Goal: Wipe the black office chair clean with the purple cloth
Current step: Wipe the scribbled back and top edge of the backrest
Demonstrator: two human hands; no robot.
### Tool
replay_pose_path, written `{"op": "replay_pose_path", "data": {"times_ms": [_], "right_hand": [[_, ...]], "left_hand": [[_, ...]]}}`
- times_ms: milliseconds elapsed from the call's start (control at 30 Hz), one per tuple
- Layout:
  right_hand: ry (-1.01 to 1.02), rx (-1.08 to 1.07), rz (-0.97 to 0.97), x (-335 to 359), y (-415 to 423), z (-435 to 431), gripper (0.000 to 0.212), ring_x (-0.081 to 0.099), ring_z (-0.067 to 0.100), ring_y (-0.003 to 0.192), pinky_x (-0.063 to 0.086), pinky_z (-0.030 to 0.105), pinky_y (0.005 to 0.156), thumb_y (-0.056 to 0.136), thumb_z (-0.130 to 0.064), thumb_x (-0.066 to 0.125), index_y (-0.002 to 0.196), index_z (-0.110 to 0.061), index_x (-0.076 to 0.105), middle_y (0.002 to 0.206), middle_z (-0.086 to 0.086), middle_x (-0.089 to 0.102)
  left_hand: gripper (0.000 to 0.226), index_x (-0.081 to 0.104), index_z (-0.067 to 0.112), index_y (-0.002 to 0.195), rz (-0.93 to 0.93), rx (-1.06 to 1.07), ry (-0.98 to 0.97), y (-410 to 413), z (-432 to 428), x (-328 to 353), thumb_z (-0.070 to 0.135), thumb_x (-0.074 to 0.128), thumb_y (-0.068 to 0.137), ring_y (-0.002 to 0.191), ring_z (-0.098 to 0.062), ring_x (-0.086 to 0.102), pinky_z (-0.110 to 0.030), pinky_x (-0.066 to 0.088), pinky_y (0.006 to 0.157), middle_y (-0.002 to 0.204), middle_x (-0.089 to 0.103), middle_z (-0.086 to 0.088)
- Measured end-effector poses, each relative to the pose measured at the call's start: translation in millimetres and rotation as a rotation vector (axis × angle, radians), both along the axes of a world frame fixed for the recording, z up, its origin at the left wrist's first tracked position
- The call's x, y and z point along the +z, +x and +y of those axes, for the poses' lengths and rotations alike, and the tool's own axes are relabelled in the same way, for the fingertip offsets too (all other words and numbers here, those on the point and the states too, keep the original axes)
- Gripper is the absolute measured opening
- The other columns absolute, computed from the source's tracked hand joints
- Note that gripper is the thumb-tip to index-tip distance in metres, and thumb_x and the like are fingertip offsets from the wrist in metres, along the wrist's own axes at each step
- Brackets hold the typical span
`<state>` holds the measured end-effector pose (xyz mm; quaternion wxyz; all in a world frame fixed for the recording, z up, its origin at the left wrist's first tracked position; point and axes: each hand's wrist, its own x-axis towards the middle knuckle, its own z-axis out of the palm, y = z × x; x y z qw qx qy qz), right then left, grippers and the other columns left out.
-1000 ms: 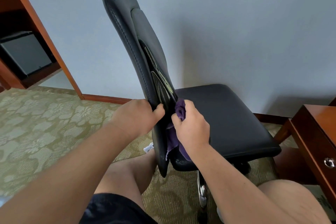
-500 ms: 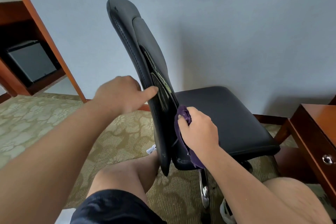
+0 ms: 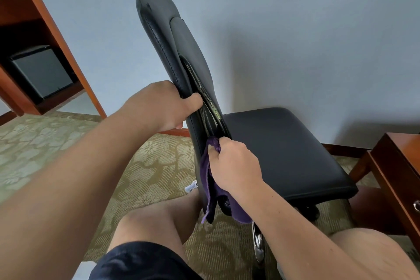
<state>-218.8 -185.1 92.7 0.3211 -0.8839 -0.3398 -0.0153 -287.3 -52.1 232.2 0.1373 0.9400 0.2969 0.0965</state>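
Left hand (image 3: 159, 107) curled round backrest (image 3: 163, 36) edge, bracing. Right hand (image 3: 234, 166) pinches purple cloth (image 3: 208, 179) against lower backrest by seat (image 3: 279, 148). Best: steady chair, wipe firmly along seam.

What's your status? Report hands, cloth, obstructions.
Left hand grips backrest edge of black office chair. Right hand holds purple cloth against lower backrest. No obstruction seen.

Possibly a hotel room, patterned carpet (image 3: 45, 148), wooden shelving (image 3: 52, 29) (black box (image 3: 41, 70) inside), desk (image 3: 400, 159)
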Motion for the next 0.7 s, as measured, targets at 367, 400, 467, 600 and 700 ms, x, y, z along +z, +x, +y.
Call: {"op": "replay_pose_path", "data": {"times_ms": [367, 400, 467, 600, 700], "right_hand": [[0.072, 0.000, 0.052, 8.6, 4.3, 7.9, 0.031, 0.052, 0.015, 0.059, 0.037, 0.030, 0.051, 0.097, -0.035, 0.045, 0.069, -0.024, 0.042, 0.068, -0.008, 0.053], [0.048, -0.005, 0.075, 4.0, 4.1, 7.0, 0.029, 0.052, 0.015, 0.059, 0.037, 0.029, 0.050, 0.097, -0.034, 0.046, 0.070, -0.023, 0.045, 0.068, -0.007, 0.054], [0.013, -0.010, 0.152, -4.6, 1.6, 5.4, 0.026, 0.054, 0.015, 0.060, 0.038, 0.029, 0.050, 0.096, -0.034, 0.046, 0.073, -0.023, 0.050, 0.069, -0.006, 0.056], [0.072, -0.047, 0.284, -5.5, -0.9, 8.4, 0.027, 0.057, 0.021, 0.063, 0.043, 0.031, 0.055, 0.094, -0.034, 0.047, 0.072, -0.020, 0.055, 0.071, -0.002, 0.059], [0.186, -0.071, 0.350, 8.2, 2.2, 12.0, 0.033, 0.052, 0.022, 0.056, 0.036, 0.030, 0.051, 0.089, -0.032, 0.052, 0.059, -0.018, 0.047, 0.063, -0.001, 0.055]], "left_hand": [[0.016, 0.030, 0.032, 0.091, 0.066, -0.191, 0.300, -0.1, 9.3, -5.6, 0.019, 0.041, 0.093, 0.065, -0.025, 0.053, -0.032, 0.046, 0.050, 0.068, 0.055, -0.004], [0.018, 0.030, 0.033, 0.091, 0.067, -0.191, 0.315, -0.5, 8.5, -5.3, 0.019, 0.041, 0.094, 0.066, -0.026, 0.054, -0.035, 0.050, 0.054, 0.070, 0.056, -0.004], [0.023, 0.030, 0.038, 0.083, 0.106, -0.188, 0.291, -3.0, 6.4, -2.6, 0.022, 0.040, 0.096, 0.072, -0.028, 0.057, -0.043, 0.056, 0.065, 0.075, 0.060, -0.005], [0.008, 0.037, 0.036, 0.091, 0.132, -0.189, 0.268, -4.0, 6.6, -3.4, 0.029, 0.034, 0.095, 0.071, -0.024, 0.055, -0.040, 0.054, 0.065, 0.076, 0.059, -0.006], [0.020, 0.046, 0.032, 0.103, 0.160, -0.188, 0.270, -4.0, 7.2, -2.7, 0.035, 0.030, 0.091, 0.067, -0.021, 0.051, -0.032, 0.045, 0.054, 0.074, 0.057, -0.005]]}}
